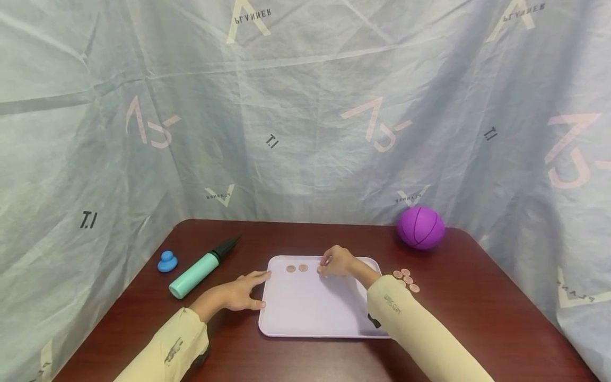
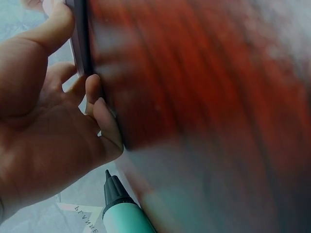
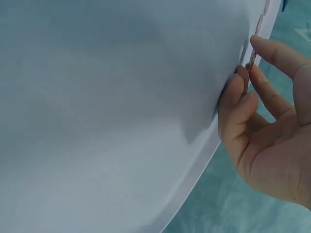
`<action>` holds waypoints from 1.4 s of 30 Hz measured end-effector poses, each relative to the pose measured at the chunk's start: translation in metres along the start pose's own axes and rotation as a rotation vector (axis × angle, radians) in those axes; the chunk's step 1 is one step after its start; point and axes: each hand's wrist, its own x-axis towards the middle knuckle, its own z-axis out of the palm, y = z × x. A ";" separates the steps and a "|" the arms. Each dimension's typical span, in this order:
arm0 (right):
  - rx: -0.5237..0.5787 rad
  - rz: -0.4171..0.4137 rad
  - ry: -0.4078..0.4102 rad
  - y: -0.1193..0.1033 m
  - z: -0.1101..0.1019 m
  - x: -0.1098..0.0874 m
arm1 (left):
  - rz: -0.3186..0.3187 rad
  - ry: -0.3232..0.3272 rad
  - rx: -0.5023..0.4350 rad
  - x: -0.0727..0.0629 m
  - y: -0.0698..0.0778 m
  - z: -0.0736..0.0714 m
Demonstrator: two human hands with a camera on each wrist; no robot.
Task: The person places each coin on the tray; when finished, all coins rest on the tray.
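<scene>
A pale lilac tray (image 1: 305, 313) lies on the dark red-brown table, with two copper-coloured coins (image 1: 291, 269) side by side near its far left edge. To the right of those coins, my right hand (image 1: 340, 261) pinches another coin (image 3: 252, 59) between thumb and fingertips, low over the tray's surface. My left hand (image 1: 235, 293) has its fingers spread, and its thumb and fingertips touch the tray's left rim. Several more coins (image 1: 414, 288) lie on the table just right of the tray, partly hidden by the right sleeve.
Left of the tray lies a teal balloon pump (image 1: 194, 276) with a black tapered nozzle. A small blue rubber duck (image 1: 167, 262) sits near the table's left edge. At the back right stands a purple ball (image 1: 421, 228). Grey printed sheeting (image 1: 305, 159) hangs around the table (image 1: 267, 361).
</scene>
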 end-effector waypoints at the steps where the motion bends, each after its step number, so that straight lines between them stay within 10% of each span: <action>1: -0.001 0.001 0.006 -0.001 0.001 0.001 | 0.002 0.000 0.001 0.000 0.001 0.000; 42: 0.184 0.111 -0.041 0.004 0.017 0.015 | -0.005 0.002 0.011 -0.002 0.002 0.000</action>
